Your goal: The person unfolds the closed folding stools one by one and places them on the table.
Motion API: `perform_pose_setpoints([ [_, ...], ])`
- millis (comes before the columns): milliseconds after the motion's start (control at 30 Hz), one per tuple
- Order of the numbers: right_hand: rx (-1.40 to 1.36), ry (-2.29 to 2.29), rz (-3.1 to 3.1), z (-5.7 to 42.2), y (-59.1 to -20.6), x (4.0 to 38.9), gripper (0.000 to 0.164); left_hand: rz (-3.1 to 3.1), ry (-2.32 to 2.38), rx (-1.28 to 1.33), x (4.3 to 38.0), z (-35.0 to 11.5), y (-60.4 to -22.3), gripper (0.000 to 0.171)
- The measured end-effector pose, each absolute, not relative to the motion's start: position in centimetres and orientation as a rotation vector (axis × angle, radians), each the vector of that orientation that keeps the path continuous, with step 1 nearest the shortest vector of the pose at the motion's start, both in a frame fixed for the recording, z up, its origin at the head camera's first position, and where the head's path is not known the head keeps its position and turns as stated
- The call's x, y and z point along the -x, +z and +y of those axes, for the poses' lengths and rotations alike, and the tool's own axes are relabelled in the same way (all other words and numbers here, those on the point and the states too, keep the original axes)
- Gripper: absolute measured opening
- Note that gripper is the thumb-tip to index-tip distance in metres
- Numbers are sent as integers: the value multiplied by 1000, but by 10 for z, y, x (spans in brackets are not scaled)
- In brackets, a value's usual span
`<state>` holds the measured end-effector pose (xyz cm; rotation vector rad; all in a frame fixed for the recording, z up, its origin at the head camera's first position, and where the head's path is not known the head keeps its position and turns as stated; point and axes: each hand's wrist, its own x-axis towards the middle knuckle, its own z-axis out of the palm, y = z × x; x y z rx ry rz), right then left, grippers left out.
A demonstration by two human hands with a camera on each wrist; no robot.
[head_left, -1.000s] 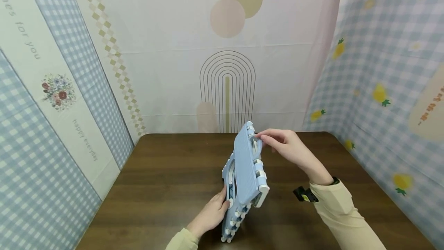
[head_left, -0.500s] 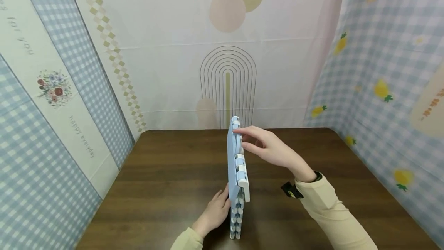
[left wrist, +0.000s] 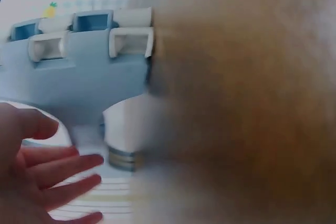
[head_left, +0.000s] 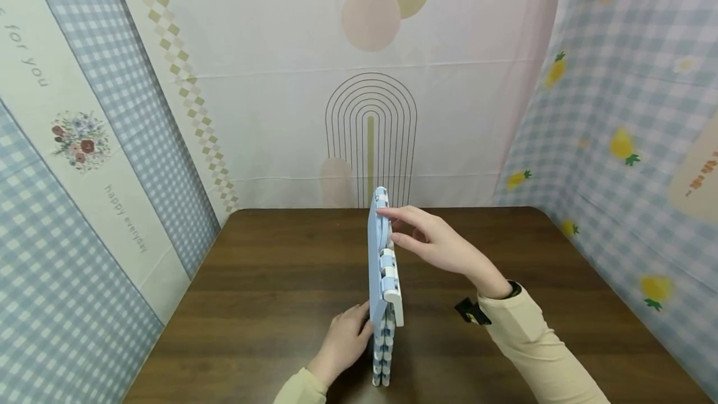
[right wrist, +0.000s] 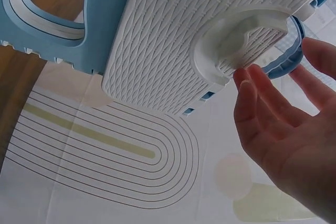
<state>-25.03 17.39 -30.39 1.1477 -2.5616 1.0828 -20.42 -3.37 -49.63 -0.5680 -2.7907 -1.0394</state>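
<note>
A pale blue and white plastic folding step stool [head_left: 374,267] stands folded on edge in the head view, with a carry handle at its far upper end. My left hand [head_left: 344,340] touches its left side low down; the left wrist view shows this hand's [left wrist: 50,166] fingers fairly straight and apart beside the blue panel [left wrist: 84,85]. My right hand [head_left: 443,240] holds the handle, index finger across it and thumb on the near side. In the right wrist view the bent fingers of that hand [right wrist: 294,129] surround the blue handle [right wrist: 286,61] beside the white woven-textured panel [right wrist: 157,45].
The stool stands on a brown wood-look table [head_left: 269,279]. A pale printed cloth [head_left: 269,123] hangs behind its back edge. Checked cloths hang at the left [head_left: 56,254] and right [head_left: 606,80].
The stool has swung from a leftward slant to nearly upright, its sections now close together. My right hand has moved left with the handle, index finger now over it. The last half second shows little motion.
</note>
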Motion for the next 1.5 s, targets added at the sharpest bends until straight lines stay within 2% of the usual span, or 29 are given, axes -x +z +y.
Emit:
perform_pose_setpoints([
  [67, -1130, 1087, -2558, 172, -304, 248, 45, -2696, -903, 592, 200, -38, -490, 29],
  [133, -1118, 1093, -2552, 170, -307, 245, 46, -2642, -880, 628, 193, -44, -482, 26],
  [333, -1090, 1126, -2513, 164, -324, 236, 52, -2739, -1241, 894, 172, -65, -459, 44],
  [500, -963, 1189, -2495, 159, -340, 224, 54, -2660, -1492, 1141, 166, -71, -467, 49],
  [633, -787, 1236, -2453, 153, -354, 214, 57, -2651, -1573, 1039, 160, -67, -473, 56],
  [833, -541, 1363, -2390, 148, -378, 193, 59, -2587, -1588, 926, 155, -67, -476, 38],
  [1067, -374, 1546, -2390, 144, -420, 153, 59, -2533, -1607, 917, 150, -77, -475, 36],
  [1200, -520, 1709, -2400, 130, -445, 131, 67, -2484, -1579, 937, 151, -80, -473, 38],
  [1400, -947, 2019, -2283, 116, -471, 113, 78, -2476, -1569, 943, 152, -80, -473, 43],
  [1500, -946, 2044, -2316, 112, -476, 108, 78, -2482, -1539, 948, 150, -83, -475, 45],
])
